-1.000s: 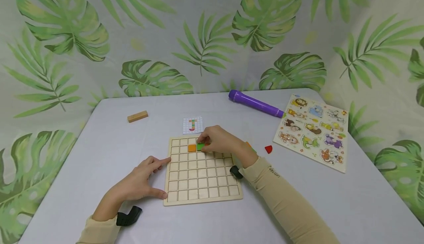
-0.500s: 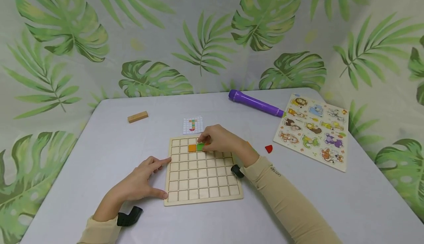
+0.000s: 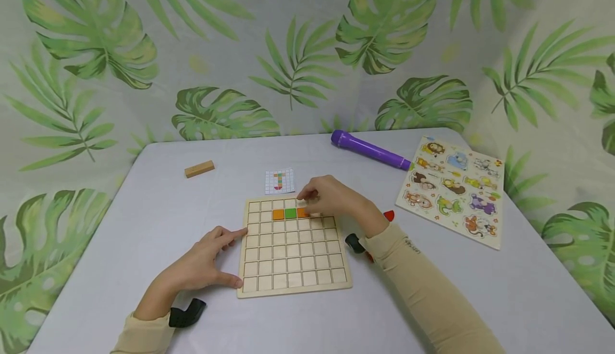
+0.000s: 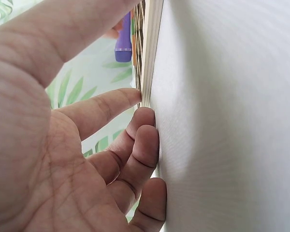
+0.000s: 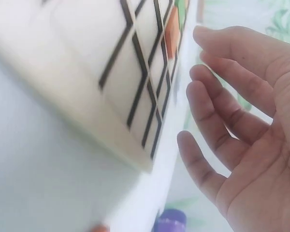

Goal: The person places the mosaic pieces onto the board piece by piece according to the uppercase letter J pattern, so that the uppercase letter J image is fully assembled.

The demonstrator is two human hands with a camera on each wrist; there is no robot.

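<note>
Right-end orange tile lies in the second row from the far edge of your wooden grid board, partly covered by your right hand in the head view. From the middle of that hand, it lies to your left and a little toward you, just below the fingertips. Your right thumb and fingers are apart and hold nothing; the right wrist view shows a slim gap between them and the tile. Being square, the tile has no long axis to follow, but its row runs left to right: the green tile sits beside it, with the left-end orange tile beyond. Your left hand is farther from the row, its thumb and index finger spread and touching the board's left edge, the thumb near the close corner, nothing gripped. So your right hand is plainly the nearer one, reaching in over the board's right side. The pattern card lies just beyond the far edge, and the red quarter piece rests to the right of the board, partly hidden by your right forearm.
</note>
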